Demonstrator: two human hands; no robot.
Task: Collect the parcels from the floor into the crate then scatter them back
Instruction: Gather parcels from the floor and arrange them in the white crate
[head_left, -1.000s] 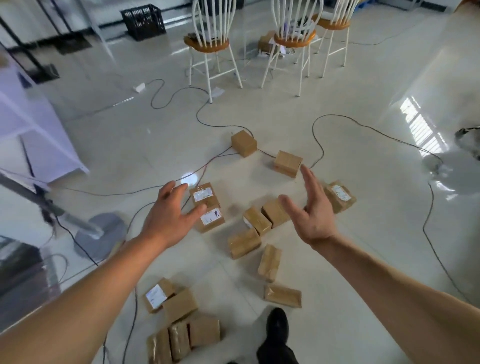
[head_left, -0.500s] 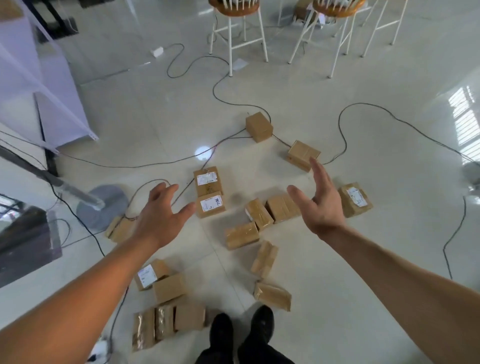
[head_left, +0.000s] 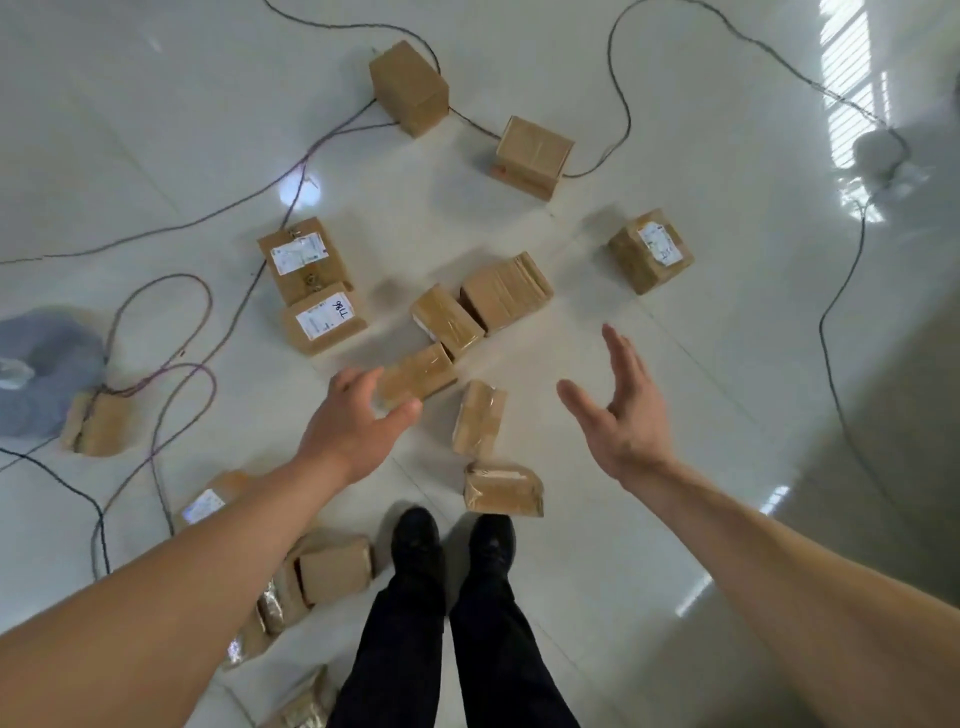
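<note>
Black shoes (head_left: 415, 535) + dark trouser legs: bottom centre, nearer than both hands. Near parcel cluster (head_left: 335, 569): brown, several pcs, on pale glossy floor (head_left: 727, 364), under left forearm; one labelled pc (head_left: 208, 501) just beside that wrist's outer side. Crumpled parcel (head_left: 501, 488): lying flat just ahead of the shoes, between the two wrists. Left hand (head_left: 358, 423): back up, fingers spread, thumb out, holding nothing. Right hand (head_left: 621, 421): fingers straight, thumb apart, palm turned twd left hand, holding nothing. Slim taped parcel (head_left: 478, 418): between the hands, nearer the left. Taped parcel (head_left: 423, 371): at left fingertips, its near end overlapped by them; contact cannot be told. Two more brown parcels, touching: small one (head_left: 447, 319) just beyond left fingertips, ribbed one (head_left: 506, 291) beside it, ahead of the gap between the hands. Labelled pair, touching: marked parcel (head_left: 322, 322) w/ handwriting on label, larger labelled parcel (head_left: 304, 260) behind it, both ahead-left of left hand. Side parcel (head_left: 96, 423): well left of left hand, against grey round base (head_left: 47, 364). Tilted labelled parcel (head_left: 649, 249): beyond right fingertips. Farthest: two plain boxes, right box (head_left: 532, 153) and left box (head_left: 410, 85), well beyond both hands, dark cables (head_left: 627, 111) running by them.
</note>
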